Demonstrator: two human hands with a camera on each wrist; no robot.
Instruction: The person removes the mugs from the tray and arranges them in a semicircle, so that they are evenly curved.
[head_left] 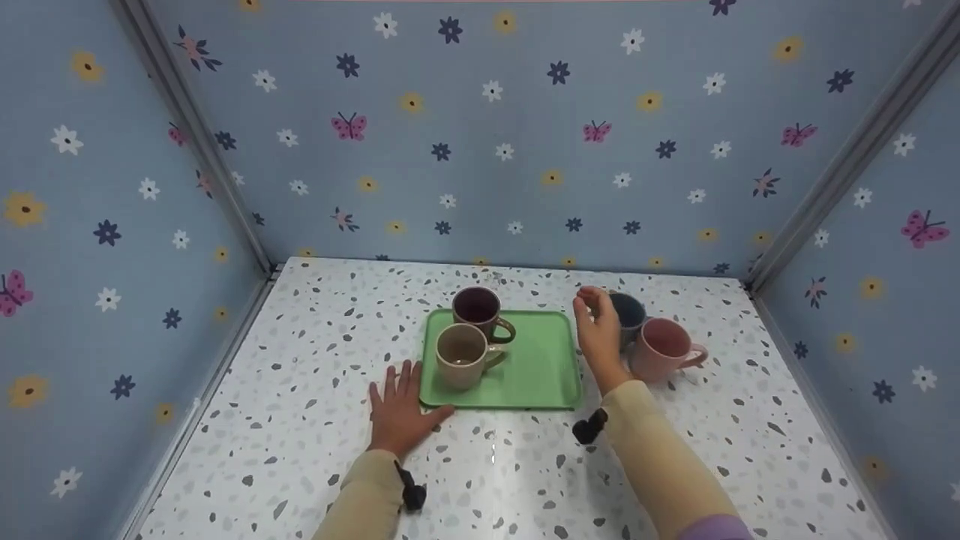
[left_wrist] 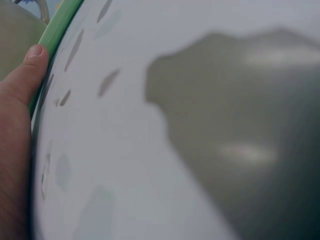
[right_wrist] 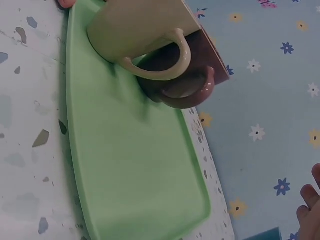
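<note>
the head view is bright and evenly lit, with soft glare on the white, grey-speckled table [head_left: 495, 480] toward the bottom of the frame. the left wrist view is dimmer and hazy: a large olive-grey patch [left_wrist: 225, 100] is badly out of focus, carrying two pale, blurred highlights. the right wrist view is sharper but muted, with faint, soft-edged shadows on the light green rectangular tray [right_wrist: 135, 165].

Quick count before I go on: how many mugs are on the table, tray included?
4. Beige mug and maroon mug on the green tray; blue mug, partly hidden by the right hand, and pink mug right of the tray.
</note>
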